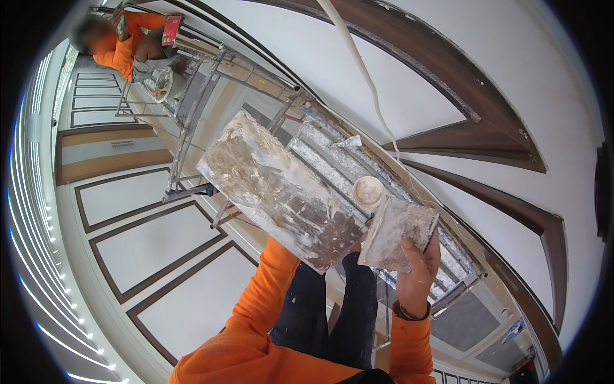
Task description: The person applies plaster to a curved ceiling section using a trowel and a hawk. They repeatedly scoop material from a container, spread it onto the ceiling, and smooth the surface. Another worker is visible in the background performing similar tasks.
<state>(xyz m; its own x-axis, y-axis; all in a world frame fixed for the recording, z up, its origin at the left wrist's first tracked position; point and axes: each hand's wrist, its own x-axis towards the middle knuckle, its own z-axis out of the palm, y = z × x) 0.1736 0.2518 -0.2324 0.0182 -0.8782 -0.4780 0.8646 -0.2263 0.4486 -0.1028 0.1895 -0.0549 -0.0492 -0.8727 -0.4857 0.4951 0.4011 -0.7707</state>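
Observation:
A long rectangular plastering board [275,185], smeared with white and grey plaster, slants across the middle in front of me. My left forearm [265,281] in its orange sleeve reaches up beneath the board, which hides my left hand and its fingers. In my right hand [417,275] is a smaller squarish plate [393,232], thickly crusted with plaster. The thumb presses on its face, while the other fingers pass behind it. The plate's left edge comes close to the board's lower right end; whether they touch I cannot tell.
Below me lies a plaster-spattered scaffold platform [316,150] holding a round whitish tub [369,191]. A pale cable [364,73] hangs nearby. Brown-trimmed wall panels [473,137] rise at right. Far left, a co-worker in orange [121,48] sits on another scaffold [198,109] beside a bucket [165,86].

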